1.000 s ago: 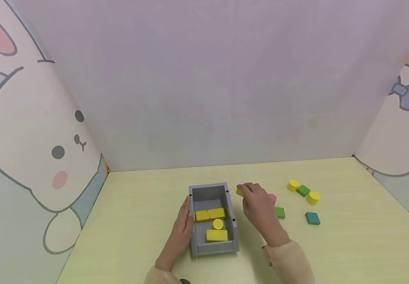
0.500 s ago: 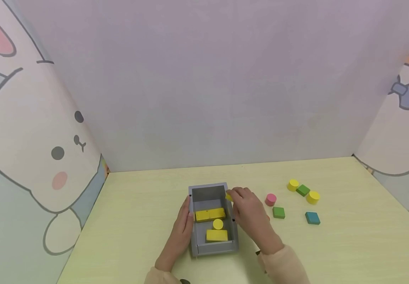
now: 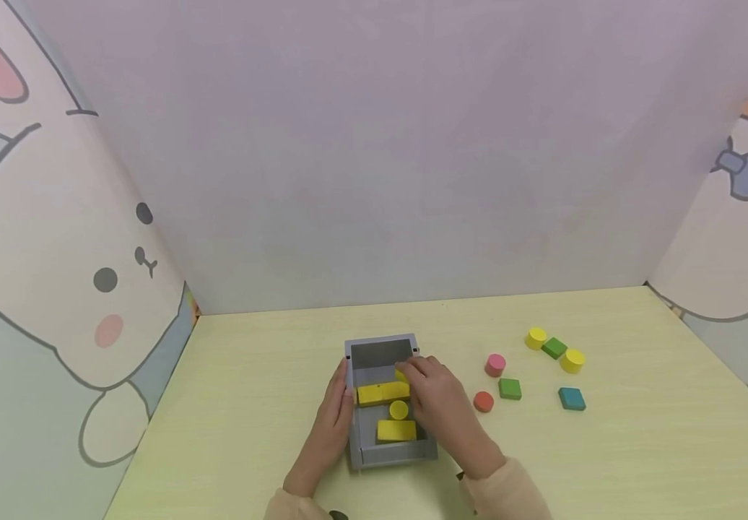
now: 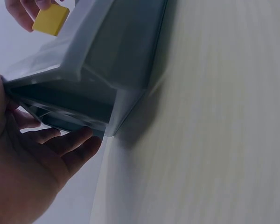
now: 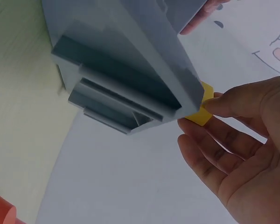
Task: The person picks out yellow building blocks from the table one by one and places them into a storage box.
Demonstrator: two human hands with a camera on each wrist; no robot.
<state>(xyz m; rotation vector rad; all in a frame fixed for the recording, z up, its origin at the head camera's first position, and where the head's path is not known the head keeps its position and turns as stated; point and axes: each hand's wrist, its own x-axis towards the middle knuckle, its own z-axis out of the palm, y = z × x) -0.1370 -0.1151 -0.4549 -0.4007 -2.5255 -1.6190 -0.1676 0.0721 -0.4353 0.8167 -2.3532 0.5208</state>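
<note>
Head view: left hand [image 3: 331, 417] straight-fingered against gray bin [image 3: 395, 454]; right hand [image 3: 442, 404] angled over it, pinching 1 yellow block [image 3: 401, 376].

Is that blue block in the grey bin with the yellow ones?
No, the blue block lies on the table, outside the grey bin.

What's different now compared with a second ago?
The right hand, pinching a yellow block, moved left from beside the gray bin to over its interior, uncovering the red disc. Nothing was let go. The left hand stays against the bin's left side; the bin and the yellow pieces inside lie as before.
</note>
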